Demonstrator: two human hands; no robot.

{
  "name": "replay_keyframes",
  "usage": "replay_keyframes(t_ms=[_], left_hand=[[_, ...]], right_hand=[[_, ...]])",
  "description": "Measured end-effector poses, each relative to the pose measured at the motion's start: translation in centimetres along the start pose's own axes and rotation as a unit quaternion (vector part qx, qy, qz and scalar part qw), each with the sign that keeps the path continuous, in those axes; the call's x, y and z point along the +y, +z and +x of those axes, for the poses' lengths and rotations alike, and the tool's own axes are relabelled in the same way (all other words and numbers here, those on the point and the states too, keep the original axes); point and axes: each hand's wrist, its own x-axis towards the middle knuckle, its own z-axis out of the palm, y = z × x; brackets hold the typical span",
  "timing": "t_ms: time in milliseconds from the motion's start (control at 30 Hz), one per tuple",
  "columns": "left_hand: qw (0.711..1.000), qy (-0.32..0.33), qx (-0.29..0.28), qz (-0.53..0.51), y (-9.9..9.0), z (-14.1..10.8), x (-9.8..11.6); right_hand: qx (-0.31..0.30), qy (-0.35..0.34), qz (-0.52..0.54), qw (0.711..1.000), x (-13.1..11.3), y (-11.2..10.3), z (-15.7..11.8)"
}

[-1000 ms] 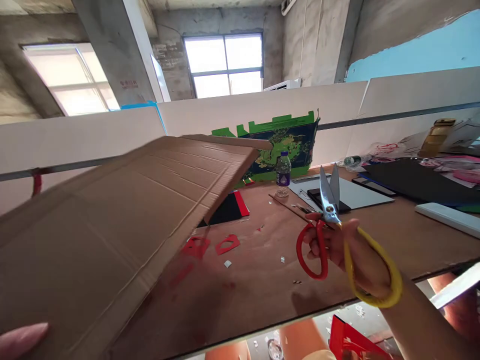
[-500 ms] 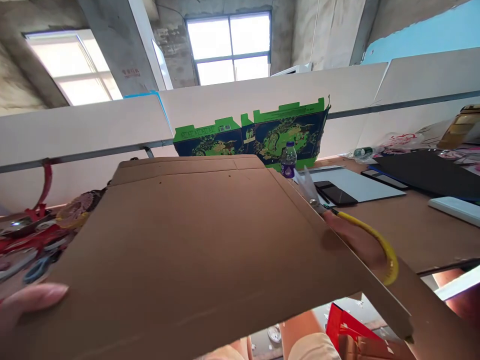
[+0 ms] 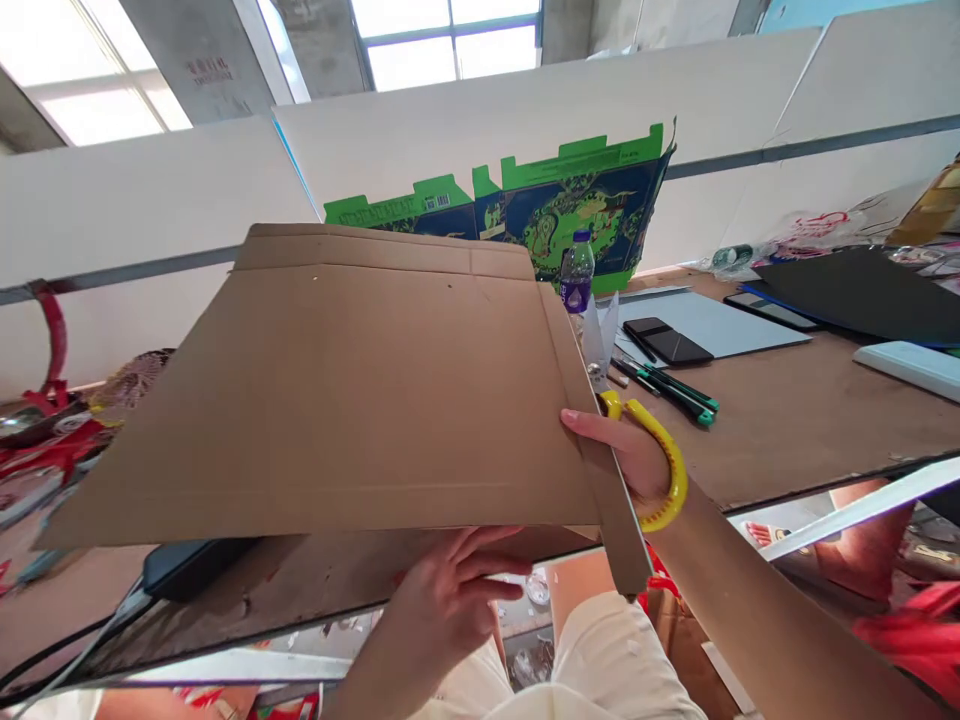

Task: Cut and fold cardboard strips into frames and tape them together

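Note:
A large brown cardboard sheet (image 3: pixel 390 400) with fold creases fills the middle of the head view, tilted above the table. My right hand (image 3: pixel 630 450) grips its right edge, thumb on top and the other fingers mostly hidden behind. Yellow-handled scissors (image 3: pixel 667 460) hang on that same hand, their blades standing up beyond the sheet's right edge. Just under the near edge, my left hand (image 3: pixel 457 590) has its fingers stretched out and apart. I see nothing held in it; its fingertips are close to the sheet, and whether they touch cannot be told.
Right of the sheet lie a utility knife (image 3: pixel 682 395), a phone (image 3: pixel 667 341) and a white board (image 3: pixel 750 325). A purple-labelled bottle (image 3: pixel 577 270) stands behind, before a green-and-blue printed carton (image 3: pixel 585 215). A black box with cables (image 3: pixel 187 568) sits at the table's near left.
My left hand has left the sheet's left edge and moved right, below the near edge. My right hand came nearer, its thumb now on the sheet. The view tipped downward.

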Motion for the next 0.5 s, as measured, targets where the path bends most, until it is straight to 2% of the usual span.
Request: replay_keyframes(t_ms=[33, 100, 167, 233, 333, 500], left_hand=[[1.0, 0.005, 0.005, 0.0, 1.2, 0.6, -0.7], [0.997, 0.029, 0.074, -0.01, 3.1, 1.6, -1.4], [0.989, 0.042, 0.139, -0.021, 3.9, 2.5, -1.5], [0.982, 0.054, 0.175, -0.045, 3.9, 3.1, -1.2], [0.974, 0.058, 0.194, -0.106, 3.9, 3.4, -0.7], [0.976, 0.014, 0.158, -0.151, 5.5, 3.1, 0.7]], right_hand=[[-0.015, 0.025, 0.017, 0.999, 0.1, 0.3, 0.2], [-0.016, 0.029, 0.029, 0.999, 0.3, 0.9, 0.5], [-0.013, 0.015, 0.037, 0.999, 0.2, 1.5, 0.7], [-0.019, 0.001, 0.042, 0.999, -0.1, 2.1, 0.9], [-0.038, 0.002, 0.041, 0.998, -0.9, 2.9, 1.1], [-0.039, 0.035, 0.02, 0.998, -1.8, 3.8, 1.2]])
